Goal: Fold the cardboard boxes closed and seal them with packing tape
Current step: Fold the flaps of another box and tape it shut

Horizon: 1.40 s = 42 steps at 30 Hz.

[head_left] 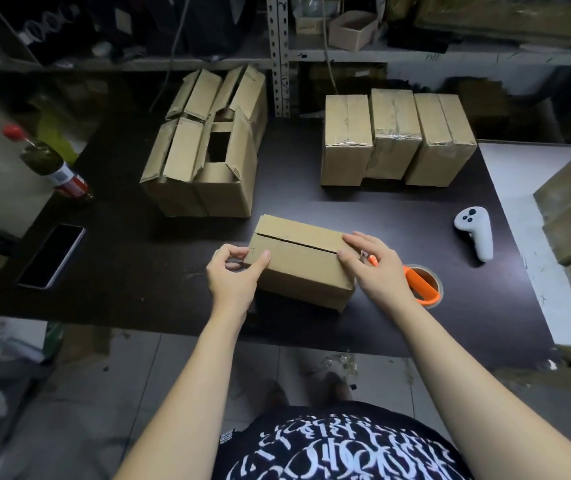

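You are steadying the box [299, 261] on the tabletop [173, 271]: left hand [234, 275] fingers pinching its left end, right hand [376, 268] fingers lying flat on its right end, just left of the tape roll [424, 284].

The box [299, 259] at the table centre is plain tan cardboard with a dark seam line along its top. The table [145, 258] surface is matte black. The tape dispenser [422, 285] is bright orange. The controller [474, 235] is white with black buttons. The bottle [52, 166] holds dark liquid and carries a red cap and a red-and-white label. The phone [52, 256] has a black screen in a white frame. The shirt [339, 448] is black with a white script pattern.
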Tool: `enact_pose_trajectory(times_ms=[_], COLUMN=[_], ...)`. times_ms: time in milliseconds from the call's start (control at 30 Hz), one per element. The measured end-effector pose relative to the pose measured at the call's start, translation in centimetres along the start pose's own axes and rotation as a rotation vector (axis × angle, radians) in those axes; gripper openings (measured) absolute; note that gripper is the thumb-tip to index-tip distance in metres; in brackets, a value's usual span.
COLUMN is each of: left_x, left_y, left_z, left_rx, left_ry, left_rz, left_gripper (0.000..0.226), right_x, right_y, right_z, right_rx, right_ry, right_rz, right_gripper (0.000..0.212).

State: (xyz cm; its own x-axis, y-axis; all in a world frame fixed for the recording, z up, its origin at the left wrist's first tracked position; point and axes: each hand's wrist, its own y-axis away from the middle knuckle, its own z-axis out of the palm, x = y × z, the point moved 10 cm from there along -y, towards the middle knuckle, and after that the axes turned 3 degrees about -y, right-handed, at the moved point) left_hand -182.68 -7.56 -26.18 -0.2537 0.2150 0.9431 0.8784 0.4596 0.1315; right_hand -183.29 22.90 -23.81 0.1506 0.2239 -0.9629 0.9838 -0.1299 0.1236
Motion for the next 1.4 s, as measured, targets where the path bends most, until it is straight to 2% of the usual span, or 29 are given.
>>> enact_pose_trajectory(times_ms=[367, 533, 633, 733, 833, 967, 1033, 1100, 1133, 1167, 1200, 1267, 1400], left_x=[1.6, 2.4, 2.9, 1.6, 1.1, 1.5, 0.8, 0.2, -0.1, -0.1, 0.0, 0.0, -0.5], left_y=[-0.3, -1.9, -1.8, -1.2, -1.2, -1.0, -0.8, -0.9, -1.0, -1.1, -1.1, -0.8, -0.1], left_z=[0.1, 0.7, 1.8, 2.4, 2.5, 2.3, 2.4, 2.8, 2.9, 2.9, 2.9, 2.9, 3.3], left_rx=[-0.04, -0.101, -0.13, -0.119, -0.115, -0.016, 0.041, 0.055, 0.063, 0.071, 0.08, 0.11, 0.156], left_ry=[-0.162, -0.16, -0.187, 0.008, 0.078, 0.095, 0.139, 0.182, 0.185, 0.182, 0.177, 0.168, 0.202], left_rz=[0.076, 0.053, 0.078, -0.021, -0.049, -0.025, -0.066, -0.13, -0.141, -0.138, -0.129, -0.125, -0.166], left_gripper=[0.031, 0.055, 0.047, 0.041, 0.039, 0.033, 0.028, 0.023, 0.022, 0.021, 0.021, 0.023, 0.026], right_x=[0.0, 0.3, 0.4, 1.0, 1.7, 1.7, 2.1, 3.1, 3.5, 3.8, 4.2, 4.9, 6.8], right_y=[-0.8, -1.1, -0.9, -0.7, -0.5, -0.9, -0.9, -0.7, -0.4, 0.0, 0.5, 1.7, 2.3], right_z=[0.4, 0.3, 0.2, 0.4, 0.6, 0.4, 0.4, -0.5, -1.7, -3.4, -5.1, -7.7, -7.8], right_rx=[0.062, 0.083, 0.089, 0.087, 0.072, 0.076, 0.05, 0.106, 0.184, 0.287, 0.385, 0.501, 0.389], right_ry=[0.051, 0.006, 0.008, -0.038, -0.092, -0.076, -0.173, -0.311, -0.275, -0.142, 0.034, 0.375, 0.675], right_rz=[0.031, 0.084, 0.088, 0.108, 0.125, 0.108, 0.13, 0.192, 0.209, 0.216, 0.23, 0.269, 0.346], right_gripper=[0.034, 0.033, 0.034, 0.049, 0.063, 0.069, 0.068, 0.054, 0.04, 0.026, 0.023, 0.029, 0.046])
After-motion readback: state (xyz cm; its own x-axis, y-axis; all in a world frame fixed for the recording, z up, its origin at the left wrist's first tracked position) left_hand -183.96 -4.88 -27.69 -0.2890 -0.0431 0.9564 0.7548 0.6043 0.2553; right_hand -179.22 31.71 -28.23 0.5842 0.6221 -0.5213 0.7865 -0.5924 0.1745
